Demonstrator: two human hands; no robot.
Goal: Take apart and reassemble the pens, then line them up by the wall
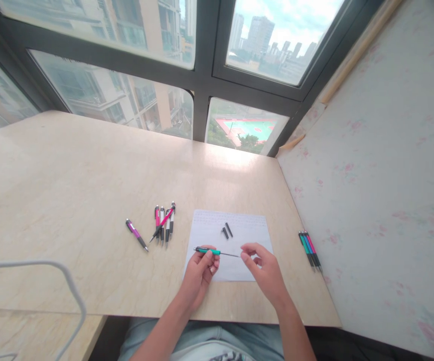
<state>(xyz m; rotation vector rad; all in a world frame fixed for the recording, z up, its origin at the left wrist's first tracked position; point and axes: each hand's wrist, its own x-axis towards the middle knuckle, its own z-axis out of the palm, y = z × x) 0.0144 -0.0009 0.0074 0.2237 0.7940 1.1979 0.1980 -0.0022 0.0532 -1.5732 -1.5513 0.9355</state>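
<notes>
My left hand (200,271) is closed around the green barrel (211,251) of a ballpoint pen, its clip end pointing left. From the barrel's open right end a thin pen refill (229,254) sticks out. My right hand (264,268) is at the refill's far end, thumb and forefinger pinched at its tip; the exact contact is too small to see. Two small black pen parts (227,230) lie on the sheet of paper (201,220), just beyond my hands. Lines of writing run along the paper's top.
Left of the paper lies a pile of pink and white pens (163,223), with a purple pen (137,234) apart from it. Several assembled pens (309,250) lie side by side along the right wall. A white cable (68,281) loops at the lower left. Windows (247,120) border the table's back.
</notes>
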